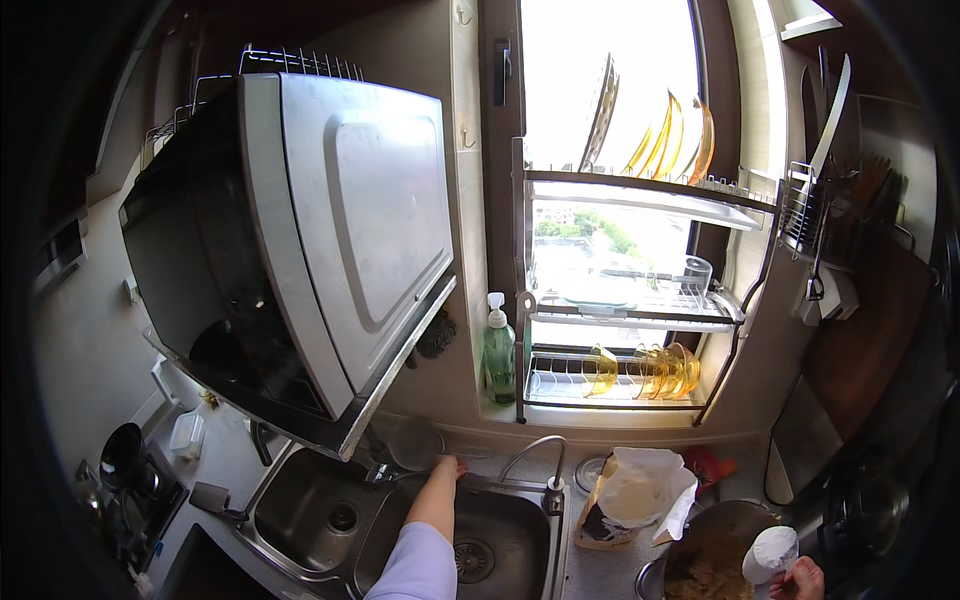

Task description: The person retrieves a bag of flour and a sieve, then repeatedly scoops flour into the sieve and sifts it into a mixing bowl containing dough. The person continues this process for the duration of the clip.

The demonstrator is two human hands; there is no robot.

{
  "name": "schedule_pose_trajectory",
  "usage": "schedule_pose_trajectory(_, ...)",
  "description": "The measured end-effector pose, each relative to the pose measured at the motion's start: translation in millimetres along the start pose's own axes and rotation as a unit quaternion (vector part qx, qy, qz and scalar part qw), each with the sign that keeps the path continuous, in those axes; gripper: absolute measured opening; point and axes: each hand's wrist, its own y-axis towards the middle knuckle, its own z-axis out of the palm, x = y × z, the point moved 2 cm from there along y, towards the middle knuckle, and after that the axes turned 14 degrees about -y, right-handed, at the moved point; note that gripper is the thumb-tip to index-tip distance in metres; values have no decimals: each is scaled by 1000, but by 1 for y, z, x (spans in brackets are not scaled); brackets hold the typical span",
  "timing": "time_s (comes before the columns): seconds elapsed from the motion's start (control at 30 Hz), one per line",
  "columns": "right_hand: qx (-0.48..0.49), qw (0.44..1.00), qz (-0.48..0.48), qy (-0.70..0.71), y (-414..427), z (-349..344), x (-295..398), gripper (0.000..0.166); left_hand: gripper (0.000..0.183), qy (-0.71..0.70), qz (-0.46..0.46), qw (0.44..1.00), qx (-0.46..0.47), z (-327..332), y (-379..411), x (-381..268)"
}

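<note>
At the lower right, my right hand point(802, 580) grips a small cup heaped with white powder point(771, 555). It is held over the right side of a metal pot point(697, 517) that contains a brown, lumpy mass. My left arm stretches across the double sink, and my left hand point(454, 466) is at its back edge. Beside its fingers is a round, greyish vessel or lid point(416, 447); whether they touch it I cannot tell. An open paper bag of white powder point(636, 495) stands on the counter left of the pot.
A stainless double sink point(495, 517) has a thin curved tap point(534, 450). Above its left side juts a microwave point(375, 210) on a shelf. A dish rack point(615, 309) with glass bowls stands before the window. A green pump bottle point(499, 360) is beside it. Knives point(829, 127) hang at right.
</note>
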Motion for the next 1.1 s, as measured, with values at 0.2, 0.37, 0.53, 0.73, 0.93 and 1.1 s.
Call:
schedule_pose_trajectory(0.2, 15, 1000, -16, -8, 12, 4, 3, 7, 20, -18, -37, 994, 104, -10, 4, 3)
schedule_pose_trajectory(0.37, 6, 998, -58, 9, 32, -7, -15, 18, 20, -20, -18, 978, 206, -30, -69, 14)
schedule_pose_trajectory(0.53, 36, 995, -83, 46, 38, -21, -21, 14, 23, -14, -26, 951, 308, -87, -192, 24)
schedule_pose_trajectory(0.73, 74, 995, -60, 41, 38, -47, -25, 19, 23, -29, -35, 943, 330, -130, -258, 53)
schedule_pose_trajectory(0.93, 119, 992, -45, 17, 35, -53, -18, 23, 20, -71, -22, 958, 277, -151, -260, 72)
schedule_pose_trajectory(1.1, 118, 989, -78, 52, 56, -69, -30, 25, 19, -75, -23, 957, 279, -152, -270, 71)
